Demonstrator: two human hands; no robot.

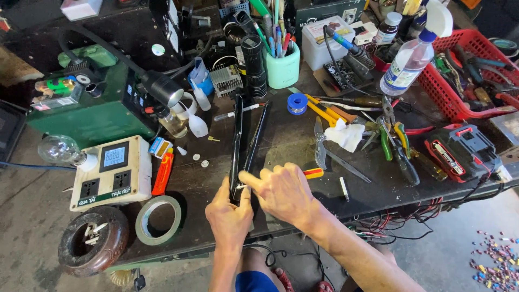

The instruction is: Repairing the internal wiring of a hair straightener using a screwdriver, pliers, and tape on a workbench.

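Observation:
A long, thin black device [238,141] stands on its edge on the dark workbench [281,146], stretching away from me. My left hand [230,213] grips its near end from the left. My right hand [284,192] presses against the same end from the right, with a small light-coloured tool pinched in its fingertips at the device's edge. A second thin black strip [257,136] leans beside the device on its right. A red and yellow handled tool [313,173] lies just beyond my right hand.
A white socket box with a bulb [111,173] and a roll of tape [158,219] sit to the left. Pliers and cutters [392,143], a battery pack [462,151], a spray bottle [411,57] and a red basket [465,70] crowd the right. A green machine [89,97] stands behind.

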